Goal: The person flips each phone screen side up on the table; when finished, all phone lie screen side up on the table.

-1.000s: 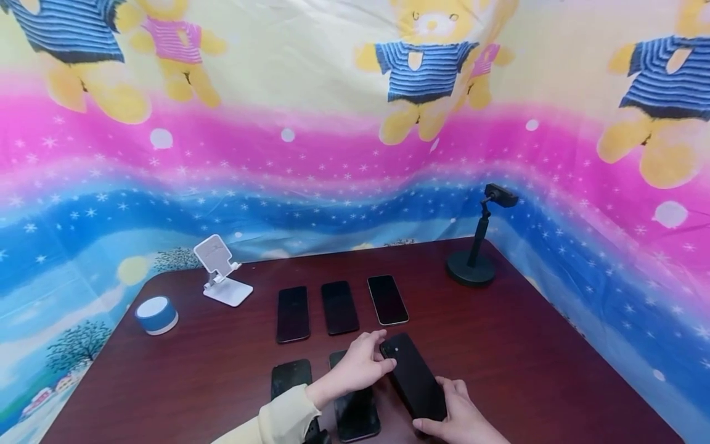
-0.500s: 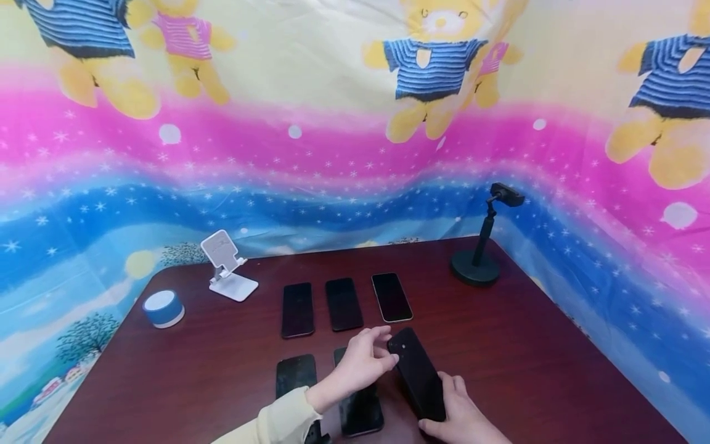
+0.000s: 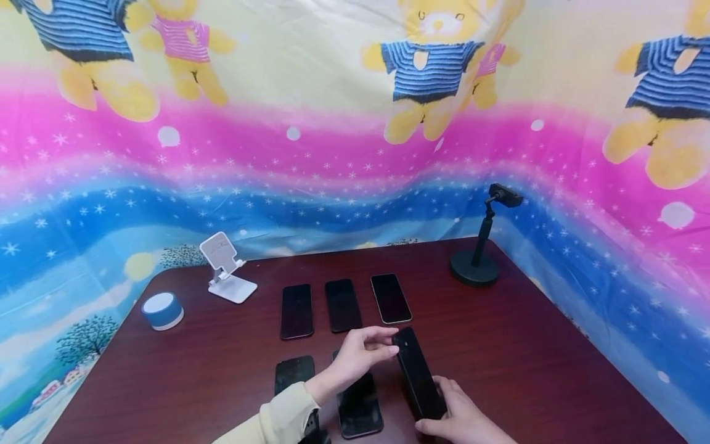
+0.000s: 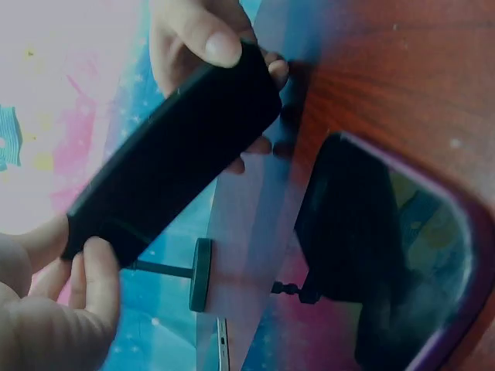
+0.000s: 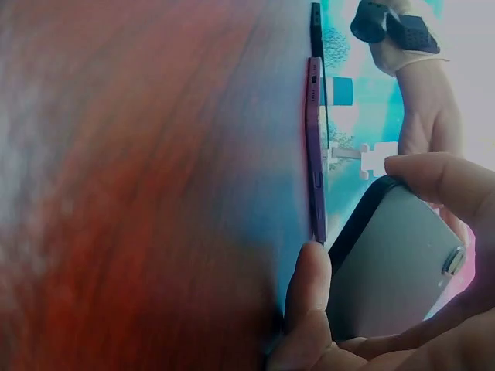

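Note:
Both hands hold a black phone (image 3: pixel 418 376) tilted up over the table's front, its back with a camera lens partly showing. My left hand (image 3: pixel 357 356) pinches its far end between thumb and fingers. Around the near end, the thumb and fingers of my right hand (image 3: pixel 463 414) grip the sides. The left wrist view shows the phone (image 4: pixel 182 147) slanting between the two hands. In the right wrist view the phone's back (image 5: pixel 394 263) looks greyish. Under my left forearm lie a dark phone (image 3: pixel 359 407) and another phone (image 3: pixel 294 373), partly hidden by the hand and sleeve.
Behind the hands, a row holds a left phone (image 3: pixel 297 311), a middle phone (image 3: pixel 342 305) and a right phone (image 3: pixel 391 298). Farther back stand a white phone stand (image 3: pixel 233 288), a blue-and-white round object (image 3: pixel 163 311) and a black camera stand (image 3: pixel 474 267). A printed cloth (image 3: pixel 333 154) surrounds the table.
The held phone has turned, so its back looks narrower and more edge-on. My left hand has shifted slightly to the right along with the phone's far end. The phones on the table stay put.

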A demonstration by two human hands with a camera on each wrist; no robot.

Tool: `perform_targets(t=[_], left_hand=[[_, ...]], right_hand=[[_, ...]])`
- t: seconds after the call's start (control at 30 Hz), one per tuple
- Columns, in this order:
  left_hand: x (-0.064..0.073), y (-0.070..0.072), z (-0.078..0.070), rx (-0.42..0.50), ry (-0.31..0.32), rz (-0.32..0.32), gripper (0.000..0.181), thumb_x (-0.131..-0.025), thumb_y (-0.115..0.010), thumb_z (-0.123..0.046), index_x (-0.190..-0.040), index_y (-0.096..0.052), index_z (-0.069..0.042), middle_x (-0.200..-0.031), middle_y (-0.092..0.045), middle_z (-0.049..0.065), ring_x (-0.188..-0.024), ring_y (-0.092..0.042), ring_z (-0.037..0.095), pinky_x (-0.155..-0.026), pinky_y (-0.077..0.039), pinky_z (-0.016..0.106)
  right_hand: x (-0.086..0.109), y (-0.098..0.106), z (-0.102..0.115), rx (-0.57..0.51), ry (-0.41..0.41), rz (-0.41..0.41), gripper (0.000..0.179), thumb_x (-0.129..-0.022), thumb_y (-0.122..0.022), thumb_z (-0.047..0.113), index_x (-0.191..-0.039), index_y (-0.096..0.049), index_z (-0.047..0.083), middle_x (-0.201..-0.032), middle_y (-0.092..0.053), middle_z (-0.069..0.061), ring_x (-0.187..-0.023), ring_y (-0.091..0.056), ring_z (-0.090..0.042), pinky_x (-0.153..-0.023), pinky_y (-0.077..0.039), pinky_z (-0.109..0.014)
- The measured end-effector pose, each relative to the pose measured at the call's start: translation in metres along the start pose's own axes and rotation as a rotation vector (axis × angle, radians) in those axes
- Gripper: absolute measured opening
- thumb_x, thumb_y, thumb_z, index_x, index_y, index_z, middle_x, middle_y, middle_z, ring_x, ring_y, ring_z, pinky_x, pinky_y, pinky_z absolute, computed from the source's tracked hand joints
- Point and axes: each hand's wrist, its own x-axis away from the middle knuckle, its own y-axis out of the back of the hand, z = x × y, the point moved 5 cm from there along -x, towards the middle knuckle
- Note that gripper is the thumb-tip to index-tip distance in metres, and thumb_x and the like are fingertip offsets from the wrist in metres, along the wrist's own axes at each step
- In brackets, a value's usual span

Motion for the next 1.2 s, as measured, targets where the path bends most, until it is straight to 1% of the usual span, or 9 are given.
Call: perform_targets(t=[0.1, 0.2, 0.37, 0.53, 0.73, 0.83, 0.93, 1.07, 1.2], left_hand=[[-0.002, 0.0, 0.0, -0.018, -0.001, 0.042, 0.037, -0.089, -0.068, -0.012, -0.123, -0.062, 0.001, -0.118, -0.065, 0.019, -0.097, -0.067, 0.014, -0.082, -0.055, 0.027], [-0.004, -0.002, 0.0, -0.001, -0.008, 0.094, 0.036, -0.091, -0.066, -0.013, -0.123, -0.06, 0.0, -0.123, -0.062, 0.02, -0.105, -0.065, 0.023, -0.086, -0.054, 0.027], [-0.005, -0.004, 0.003, -0.009, -0.035, 0.169, 0.034, -0.094, -0.062, -0.015, -0.124, -0.053, -0.003, -0.129, -0.057, 0.021, -0.116, -0.06, 0.03, -0.092, -0.051, 0.028], [-0.006, -0.009, 0.005, 0.015, -0.047, 0.257, 0.034, -0.098, -0.056, -0.017, -0.127, -0.042, -0.005, -0.137, -0.048, 0.022, -0.118, -0.057, 0.03, -0.092, -0.053, 0.037], [-0.005, -0.013, 0.008, 0.039, -0.042, 0.332, 0.034, -0.101, -0.049, -0.02, -0.128, -0.034, -0.008, -0.136, -0.047, 0.028, -0.116, -0.059, 0.028, -0.093, -0.05, 0.049], [-0.005, -0.014, 0.009, 0.052, -0.034, 0.343, 0.034, -0.101, -0.048, -0.023, -0.128, -0.033, -0.01, -0.137, -0.046, 0.03, -0.116, -0.059, 0.027, -0.093, -0.051, 0.047], [-0.004, -0.015, 0.009, 0.067, -0.015, 0.328, 0.033, -0.101, -0.049, -0.025, -0.127, -0.034, -0.013, -0.138, -0.045, 0.03, -0.117, -0.058, 0.026, -0.092, -0.052, 0.045], [-0.004, -0.016, 0.009, 0.088, 0.018, 0.275, 0.033, -0.1, -0.051, -0.027, -0.126, -0.036, -0.014, -0.132, -0.049, 0.026, -0.114, -0.059, 0.027, -0.088, -0.053, 0.048], [-0.004, -0.019, 0.01, 0.127, 0.043, 0.211, 0.034, -0.1, -0.052, -0.026, -0.127, -0.037, -0.013, -0.122, -0.054, 0.019, -0.105, -0.063, 0.026, -0.085, -0.053, 0.051]], right_hand=[[0.002, -0.001, 0.0, -0.052, 0.01, 0.021, 0.075, -0.077, -0.076, 0.023, -0.13, -0.039, -0.012, -0.106, -0.051, -0.015, -0.072, -0.053, -0.017, -0.061, -0.047, -0.025], [0.004, -0.001, 0.0, -0.09, 0.038, 0.042, 0.074, -0.077, -0.076, 0.021, -0.131, -0.038, -0.012, -0.106, -0.051, -0.016, -0.067, -0.055, -0.016, -0.059, -0.047, -0.024], [0.006, -0.003, 0.0, -0.219, 0.056, 0.145, 0.071, -0.081, -0.073, 0.018, -0.132, -0.036, -0.013, -0.106, -0.055, -0.014, -0.07, -0.06, -0.018, -0.062, -0.051, -0.025], [0.005, -0.006, 0.004, -0.354, 0.045, 0.263, 0.066, -0.084, -0.069, 0.015, -0.134, -0.036, -0.012, -0.105, -0.061, -0.011, -0.072, -0.063, -0.02, -0.065, -0.053, -0.027], [0.003, -0.007, 0.007, -0.407, 0.06, 0.339, 0.064, -0.086, -0.067, 0.012, -0.135, -0.035, -0.014, -0.116, -0.06, -0.014, -0.077, -0.064, -0.022, -0.068, -0.054, -0.027], [0.003, -0.006, 0.009, -0.387, 0.077, 0.356, 0.066, -0.086, -0.068, 0.012, -0.136, -0.035, -0.015, -0.121, -0.059, -0.017, -0.079, -0.065, -0.021, -0.069, -0.055, -0.026], [0.002, -0.002, 0.012, -0.36, 0.089, 0.374, 0.066, -0.086, -0.069, 0.013, -0.137, -0.037, -0.015, -0.123, -0.059, -0.019, -0.081, -0.068, -0.022, -0.07, -0.055, -0.026], [0.001, 0.007, 0.018, -0.345, 0.13, 0.404, 0.064, -0.086, -0.07, 0.011, -0.136, -0.04, -0.016, -0.122, -0.061, -0.025, -0.088, -0.07, -0.024, -0.074, -0.056, -0.026], [-0.003, 0.02, 0.026, -0.234, 0.191, 0.365, 0.054, -0.086, -0.07, 0.015, -0.129, -0.051, -0.014, -0.119, -0.063, -0.026, -0.094, -0.069, -0.015, -0.077, -0.055, -0.021]])
